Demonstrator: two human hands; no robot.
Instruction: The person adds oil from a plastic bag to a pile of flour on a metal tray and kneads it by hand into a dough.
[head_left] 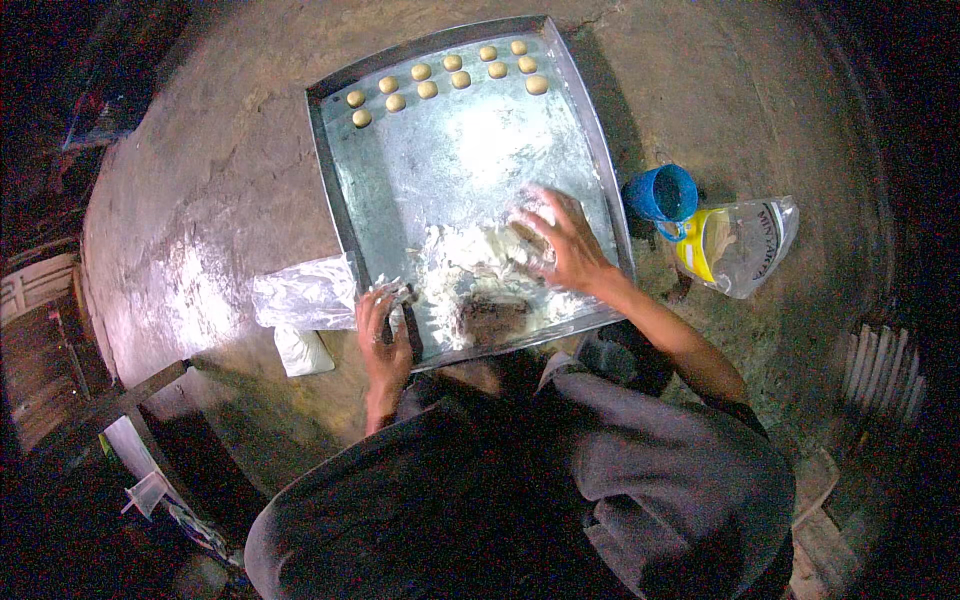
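A large square metal tray (385, 200) lies before me on the floor. White flour (450, 262) and wet, lumpy dough are spread over its near half. My right hand (568, 240) is in this mixture, its floury fingers spread and curved, with nothing plainly gripped. At the tray's near left corner, my left hand (383, 330) has its flour-coated fingers hooked over the rim. Small round dough balls (427, 90) sit in two rows along the tray's far side. A brown patch (492, 318) shows in the flour near the front edge; I cannot tell what it is.
To the tray's right stand a blue mug (660, 193) and a clear plastic bag with a yellow part (740, 243). Left of it lie a clear bag with white residue (305, 290) and a small white packet (302, 350). A dark frame (150, 390) stands at lower left.
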